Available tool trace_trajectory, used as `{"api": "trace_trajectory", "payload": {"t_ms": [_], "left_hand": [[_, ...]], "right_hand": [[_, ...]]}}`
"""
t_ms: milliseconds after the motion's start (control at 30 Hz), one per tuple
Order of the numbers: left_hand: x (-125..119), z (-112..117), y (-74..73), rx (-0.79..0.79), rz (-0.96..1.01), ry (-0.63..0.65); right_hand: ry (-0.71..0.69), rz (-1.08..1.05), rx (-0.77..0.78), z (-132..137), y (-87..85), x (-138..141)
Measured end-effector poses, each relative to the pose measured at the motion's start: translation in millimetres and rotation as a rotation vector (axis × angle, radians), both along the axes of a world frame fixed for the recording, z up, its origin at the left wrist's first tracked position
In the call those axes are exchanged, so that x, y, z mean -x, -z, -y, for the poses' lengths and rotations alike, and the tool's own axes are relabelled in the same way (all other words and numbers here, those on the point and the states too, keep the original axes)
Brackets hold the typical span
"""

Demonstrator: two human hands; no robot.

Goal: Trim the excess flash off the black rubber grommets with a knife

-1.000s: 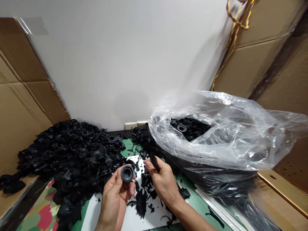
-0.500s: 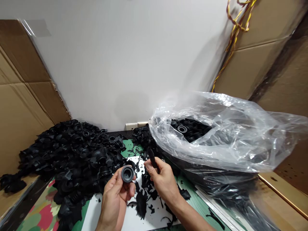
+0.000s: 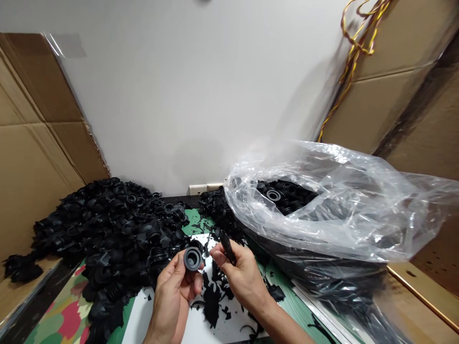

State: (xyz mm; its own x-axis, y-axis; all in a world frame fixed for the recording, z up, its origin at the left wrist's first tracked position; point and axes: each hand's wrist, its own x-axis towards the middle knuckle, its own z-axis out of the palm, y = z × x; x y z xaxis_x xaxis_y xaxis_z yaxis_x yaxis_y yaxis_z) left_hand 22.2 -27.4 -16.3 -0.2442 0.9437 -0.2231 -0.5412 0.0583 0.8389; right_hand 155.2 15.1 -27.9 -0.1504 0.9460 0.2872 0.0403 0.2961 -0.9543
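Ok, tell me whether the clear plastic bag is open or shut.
Open: the clear plastic bag gapes at its mouth, and black rubber parts show uncovered inside.

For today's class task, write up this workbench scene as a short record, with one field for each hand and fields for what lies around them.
left hand: holds a black rubber bellows boot, open end toward the camera
right hand: pinches a slim black piece, too blurred to identify
under the hands: black rubber trimmings on a white sheet
left side: heap of black rubber bellows boots
right side: clear plastic bag holding similar black parts
behind: white wall
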Motion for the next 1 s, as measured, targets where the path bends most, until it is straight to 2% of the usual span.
{"api": "trace_trajectory", "payload": {"t_ms": [167, 300, 433, 633, 833, 1000], "left_hand": [[-1.6, -1.7, -0.6, 0.029, 0.026, -0.031], [-3.5, -3.3, -0.4, 0.046, 0.055, -0.063], [-4.6, -3.5, -1.0, 0.074, 0.049, -0.099], [-4.9, -4.5, 0.9, 0.045, 0.015, -0.011], [-8.1, -6.4, 2.2, 0.134, -0.057, -0.047], [-6.1, -6.0, 5.2, 0.105, -0.115, -0.044]], "right_hand": [[-0.062, 0.055, -0.154, 7.4, -7.5, 0.6], [-0.090, 0.137, -0.348, 9.6, -3.3, 2.2], [-0.074, 0.320, -0.504, 11.3, 1.9, 2.8], [0.013, 0.640, -0.803, 12.9, 0.1, 0.2], [0.076, 0.791, -0.919, 14.5, 0.4, 3.4], [0.198, 0.758, -0.925, 16.7, 3.0, 10.3]]}}
